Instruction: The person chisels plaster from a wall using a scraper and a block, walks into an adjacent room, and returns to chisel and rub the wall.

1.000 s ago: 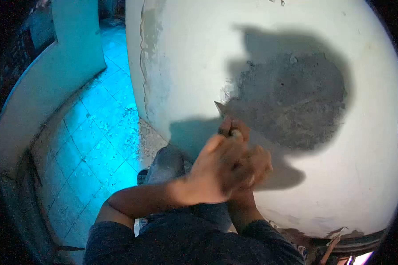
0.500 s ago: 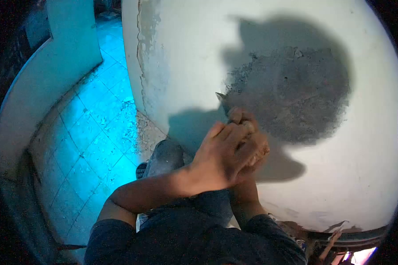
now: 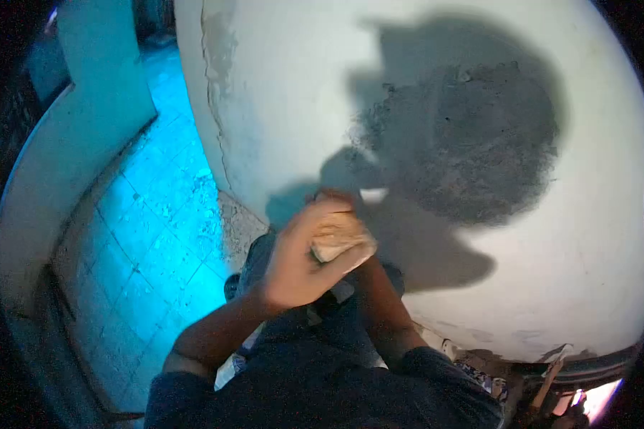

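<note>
My left hand (image 3: pixel 291 268) is closed around a rough tan block (image 3: pixel 338 234), with the thumb along its lower side. Just behind and above it is my right hand (image 3: pixel 336 194), mostly hidden by the left hand and the block; what it holds does not show. Both hands are close together in front of a pale wall (image 3: pixel 286 107). A rough grey patch (image 3: pixel 479 143) of bare surface lies up and to the right of them, partly under a dark shadow. No blade is visible at this moment.
Blue-lit floor tiles (image 3: pixel 154 236) with scattered debris run along the left, beside a low curved wall (image 3: pixel 86 136). A long crack marks the wall's left edge. My knees are below the hands. At the lower right, a person's arm (image 3: pixel 546 382) reaches up near the wall's bottom edge.
The pointed blade that stuck out above my hands is out of sight. Both hands have moved left, and my left hand has turned, showing the tan block. The view has shifted slightly.
</note>
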{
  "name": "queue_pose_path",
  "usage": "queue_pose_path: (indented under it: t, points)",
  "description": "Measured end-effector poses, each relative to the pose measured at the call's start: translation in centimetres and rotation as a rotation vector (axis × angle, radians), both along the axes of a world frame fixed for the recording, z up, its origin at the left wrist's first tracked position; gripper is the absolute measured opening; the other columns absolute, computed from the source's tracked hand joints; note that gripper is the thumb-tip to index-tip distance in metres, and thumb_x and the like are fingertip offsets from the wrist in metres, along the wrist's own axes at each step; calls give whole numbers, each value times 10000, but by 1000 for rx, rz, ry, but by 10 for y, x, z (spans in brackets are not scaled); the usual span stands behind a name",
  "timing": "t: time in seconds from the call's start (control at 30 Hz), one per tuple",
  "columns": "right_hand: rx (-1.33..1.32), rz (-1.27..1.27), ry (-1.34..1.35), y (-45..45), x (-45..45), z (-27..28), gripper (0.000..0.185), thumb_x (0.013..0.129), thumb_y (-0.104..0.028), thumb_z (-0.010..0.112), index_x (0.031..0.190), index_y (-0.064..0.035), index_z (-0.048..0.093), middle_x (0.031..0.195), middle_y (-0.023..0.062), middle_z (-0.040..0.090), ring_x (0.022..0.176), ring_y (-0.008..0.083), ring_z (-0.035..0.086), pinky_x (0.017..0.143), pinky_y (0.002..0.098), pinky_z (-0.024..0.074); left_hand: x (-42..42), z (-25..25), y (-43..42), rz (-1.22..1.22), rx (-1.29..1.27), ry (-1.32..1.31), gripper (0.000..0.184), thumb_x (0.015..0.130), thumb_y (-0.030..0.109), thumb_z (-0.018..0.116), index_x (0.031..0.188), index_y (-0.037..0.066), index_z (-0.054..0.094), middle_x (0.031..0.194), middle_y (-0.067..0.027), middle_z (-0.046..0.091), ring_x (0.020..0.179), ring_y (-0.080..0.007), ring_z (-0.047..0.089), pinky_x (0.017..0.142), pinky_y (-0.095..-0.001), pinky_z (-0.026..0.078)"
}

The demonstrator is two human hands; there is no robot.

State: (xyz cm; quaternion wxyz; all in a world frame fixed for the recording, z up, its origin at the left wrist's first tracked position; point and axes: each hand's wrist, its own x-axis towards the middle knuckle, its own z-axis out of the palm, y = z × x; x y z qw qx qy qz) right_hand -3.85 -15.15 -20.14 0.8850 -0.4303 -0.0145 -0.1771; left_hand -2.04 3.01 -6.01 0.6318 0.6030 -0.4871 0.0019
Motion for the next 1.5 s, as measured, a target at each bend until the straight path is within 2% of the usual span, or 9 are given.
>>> queue_pose_path:
  t: [0.03,0.1,0.27,0.6,0.87,1.07,1.2,1.4,1.5]
  points:
    - [22,79,23,-8,2,-13,372,898,-319,603,1138,-56,495,1072,99,561,995,199,561,847,370,485,1,-13,6,-104,-99,410,420,789,169,707,1153,59,529,979,-78,596,876,-199,585,752,-322,468]
    - [-1179,-223,525,-1,-26,12,421,913,-371,557,1171,-46,483,1068,92,550,979,195,546,835,362,459,15,-48,24,-64,-87,577,405,847,146,672,1184,20,487,1035,-108,601,930,-186,593,791,-329,502]
    - [-667,-383,365,-10,-108,13,390,872,-219,623,1174,-34,461,1016,75,523,880,194,514,808,327,434,22,-107,68,241,85,898,337,871,174,637,1172,80,517,1051,-78,567,941,-190,573,790,-332,483]
    - [-642,-854,-81,-28,-183,140,386,883,-317,645,1048,-74,395,710,93,548,578,177,539,515,335,480,18,-93,55,148,60,822,287,885,208,609,1117,55,536,1016,-71,546,915,-163,539,789,-312,461]
    - [-923,-1021,-633,-32,-202,192,268,910,-258,610,923,-37,460,616,33,418,464,106,304,413,285,254,-4,-90,28,58,166,726,408,895,341,605,1139,30,503,982,-75,582,889,-160,571,793,-315,478]
    - [-1209,-1154,-274,3,-207,196,369,691,-385,775,558,-102,578,598,39,571,546,216,563,543,313,448,-14,-89,26,89,205,729,348,880,247,629,1162,73,523,1032,-76,556,930,-181,558,750,-328,490]
    - [-1467,-1139,-206,19,-191,194,385,694,-387,772,502,-141,546,568,19,551,535,213,566,536,338,450,-12,-92,28,67,207,745,339,883,240,622,1163,76,523,1030,-73,555,918,-178,561,745,-325,492]
    - [-1819,-1277,-128,-30,-153,159,149,759,-107,727,746,-104,578,647,29,608,601,182,608,592,318,505,-15,-84,21,93,223,763,320,874,209,624,1147,69,532,1023,-67,552,903,-174,558,752,-309,485]
    - [-1646,-1435,-233,-33,-153,155,110,793,-71,678,787,-69,568,654,49,605,606,165,597,580,308,502,-13,-88,25,86,211,734,305,875,189,615,1142,66,531,1028,-69,547,913,-173,554,755,-309,484]
